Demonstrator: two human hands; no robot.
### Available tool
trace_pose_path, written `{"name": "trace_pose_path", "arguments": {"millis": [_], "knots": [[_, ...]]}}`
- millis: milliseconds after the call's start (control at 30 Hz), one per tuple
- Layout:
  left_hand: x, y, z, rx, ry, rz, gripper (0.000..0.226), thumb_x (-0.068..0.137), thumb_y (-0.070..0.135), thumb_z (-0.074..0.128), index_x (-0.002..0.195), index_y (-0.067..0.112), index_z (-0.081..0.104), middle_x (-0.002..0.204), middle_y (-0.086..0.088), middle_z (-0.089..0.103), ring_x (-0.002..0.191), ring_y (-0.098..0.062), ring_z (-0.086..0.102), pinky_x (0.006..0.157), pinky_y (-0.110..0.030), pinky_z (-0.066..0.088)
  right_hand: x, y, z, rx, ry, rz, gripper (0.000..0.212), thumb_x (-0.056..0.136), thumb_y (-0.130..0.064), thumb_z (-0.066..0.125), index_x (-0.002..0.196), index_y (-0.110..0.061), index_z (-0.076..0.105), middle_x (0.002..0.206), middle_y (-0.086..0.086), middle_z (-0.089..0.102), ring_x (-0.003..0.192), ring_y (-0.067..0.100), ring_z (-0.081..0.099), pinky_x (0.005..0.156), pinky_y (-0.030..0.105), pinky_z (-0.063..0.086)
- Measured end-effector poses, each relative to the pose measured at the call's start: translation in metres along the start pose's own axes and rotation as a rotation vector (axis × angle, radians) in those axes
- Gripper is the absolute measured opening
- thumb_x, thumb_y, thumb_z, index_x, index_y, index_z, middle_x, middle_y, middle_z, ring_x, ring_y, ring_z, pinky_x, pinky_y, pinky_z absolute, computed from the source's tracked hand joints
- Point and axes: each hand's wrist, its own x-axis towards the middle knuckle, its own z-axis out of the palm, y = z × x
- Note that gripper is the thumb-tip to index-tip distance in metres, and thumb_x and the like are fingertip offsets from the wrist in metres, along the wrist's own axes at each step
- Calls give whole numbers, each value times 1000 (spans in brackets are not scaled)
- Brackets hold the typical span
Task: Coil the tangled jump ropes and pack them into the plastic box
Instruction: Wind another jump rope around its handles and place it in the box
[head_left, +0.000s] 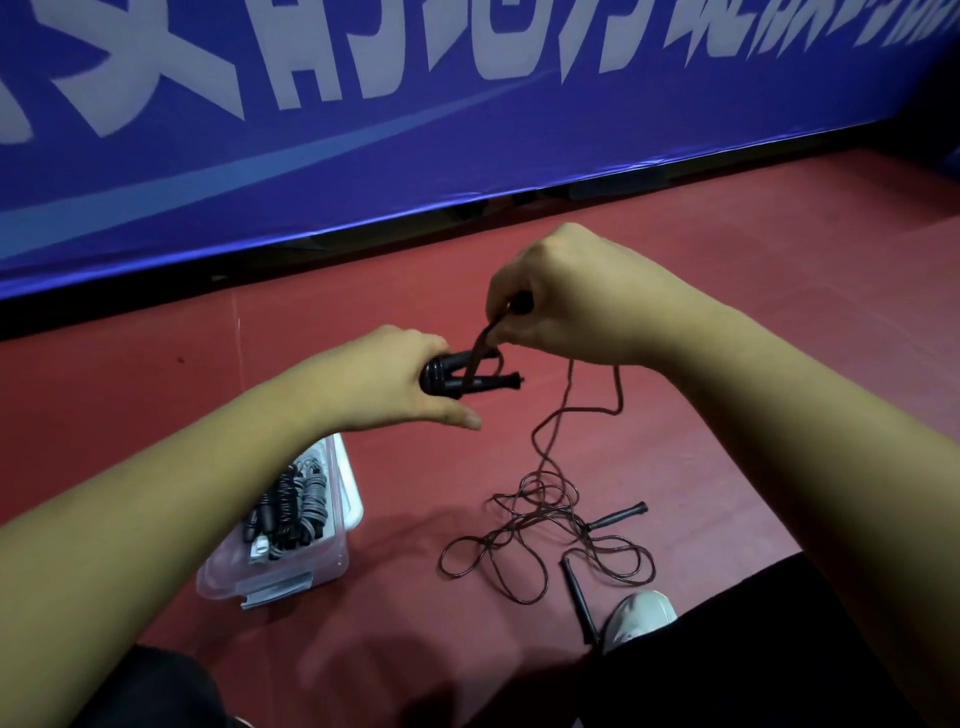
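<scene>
Handles (483, 383) are held in the left hand (374, 379)'s grip and the rope (479, 348) is pinched by the right hand (566, 301) (its tail tangled on the floor (727, 415) near the plastic box (291, 571)), so knots could be cinched by hasty winding.

The clear, glossy plastic box (340, 558) below the left hand (384, 382) sat on the matt, smooth red floor (727, 249); the black plastic handles (457, 374) gleamed.

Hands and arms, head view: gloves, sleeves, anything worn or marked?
No gloves: the left hand and the right hand are bare. No ring, watch or wristband shows on either. The left forearm and the right forearm are uncovered as far as the frame reaches, with no sleeve edge in view. No tape, markings or cables on them.
</scene>
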Motion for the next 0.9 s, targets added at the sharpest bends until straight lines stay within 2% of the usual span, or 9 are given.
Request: {"name": "trace_pose_path", "arguments": {"millis": [100, 200, 267, 400, 500, 600, 667, 800, 900], "knots": [[-2, 4, 7, 8, -30, 35, 46, 78, 68, 64, 80, 23, 58, 66, 3, 59, 58, -12, 54, 52, -29, 38, 2, 1, 2, 74, -61, 47, 16, 81, -32, 79, 86, -17, 75, 72, -8, 66, 66, 10, 55, 63, 31, 50], [-6, 5, 8, -73, -76, 158, 35, 88, 58, 60, 89, 23, 62, 67, 4, 59, 56, -7, 52, 51, -22, 37, 4, 9, 3, 193, -131, 99, 15, 78, -31, 82, 83, -18, 77, 69, -7, 69, 66, 6, 61, 58, 16, 44], [-9, 5, 8, -135, -98, 267, 26, 93, 51, 57, 99, 25, 61, 68, 6, 56, 59, -6, 51, 52, -19, 35, 4, 18, 5, 305, -190, 154, 13, 78, -31, 83, 82, -20, 78, 65, -5, 69, 61, 3, 61, 56, 15, 43], [-12, 5, 12, -261, -111, 395, 11, 95, 45, 57, 91, 36, 54, 69, 5, 57, 59, -9, 52, 55, -24, 40, 3, 31, 16, 481, -306, 203, 9, 81, -28, 80, 85, -20, 79, 63, -4, 68, 54, 5, 56, 55, 22, 47], [-14, 8, 12, -470, -75, 362, 11, 92, 43, 63, 97, 36, 57, 74, 4, 67, 59, -10, 62, 56, -22, 48, 0, 36, 20, 604, -365, 204, 7, 90, -20, 70, 87, -16, 75, 64, -4, 65, 58, 7, 58, 59, 22, 49], [-15, 8, 8, -782, 20, 291, 39, 85, 36, 68, 116, 33, 45, 73, -3, 68, 54, -16, 59, 47, -25, 45, -6, 38, 25, 857, -432, 224, 22, 99, -4, 52, 84, -11, 67, 66, -1, 63, 62, 9, 56, 64, 19, 47], [-14, 10, 6, -949, 68, 310, 54, 84, 32, 69, 129, 40, 39, 71, -7, 65, 51, -19, 55, 43, -26, 42, -8, 39, 30, 1058, -444, 227, 29, 100, -6, 48, 80, -13, 68, 68, 3, 63, 66, 14, 55, 68, 22, 47], [-10, 14, 2, -1189, 135, 319, 39, 83, 33, 64, 120, 27, 55, 69, -7, 62, 47, -20, 51, 40, -21, 36, -5, 40, 32, 1272, -379, 258, 18, 91, -18, 57, 85, -12, 72, 62, 4, 54, 57, 18, 45, 59, 28, 40], [-7, 16, -1, -1333, 175, 275, 24, 88, 26, 63, 108, 14, 55, 70, -10, 60, 46, -20, 48, 39, -20, 34, -2, 38, 32, 1304, -360, 260, 15, 92, -21, 62, 87, -15, 75, 62, 3, 53, 50, 13, 42, 53, 26, 36]]}}
